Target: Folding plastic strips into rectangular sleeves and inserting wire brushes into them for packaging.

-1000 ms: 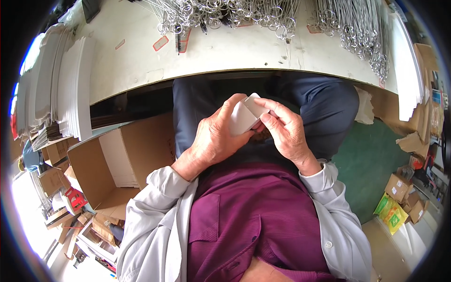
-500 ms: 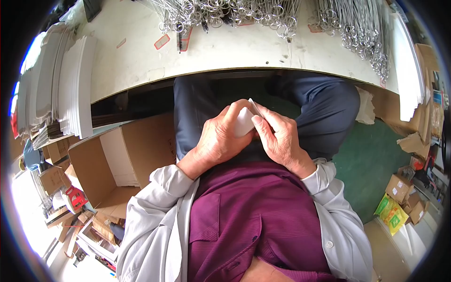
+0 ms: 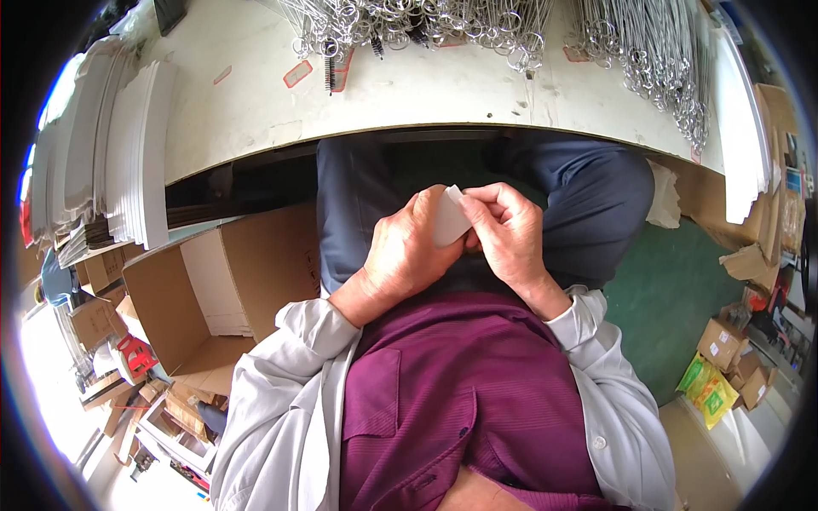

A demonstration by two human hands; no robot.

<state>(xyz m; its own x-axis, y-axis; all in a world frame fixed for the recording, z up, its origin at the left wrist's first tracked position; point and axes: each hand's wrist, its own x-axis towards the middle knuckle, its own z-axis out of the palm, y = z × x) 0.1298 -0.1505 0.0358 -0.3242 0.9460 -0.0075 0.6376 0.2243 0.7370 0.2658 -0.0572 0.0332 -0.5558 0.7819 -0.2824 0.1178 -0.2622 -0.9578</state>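
Observation:
Above my lap, just in front of the table edge, a small white folded paper carton (image 3: pixel 449 221) is between my hands. My left hand (image 3: pixel 407 249) wraps round its left side. At the carton's upper right corner, my right hand (image 3: pixel 513 237) pinches a narrow white flap between thumb and fingers. The carton's lower part and several of my fingertips are hidden behind the hands.
Wire-handled pieces with ring ends (image 3: pixel 409 25) pile along the table's far side (image 3: pixel 256 102), with a small black bristle brush (image 3: pixel 330 75). Flat white cartons stand stacked left (image 3: pixel 141 162) and right (image 3: pixel 743 145). An open cardboard box (image 3: pixel 264 272) sits left of my legs.
My right thumb and fingers have shifted from the carton's side up to its top corner flap. More of the carton's white face shows, and my left hand has turned slightly.

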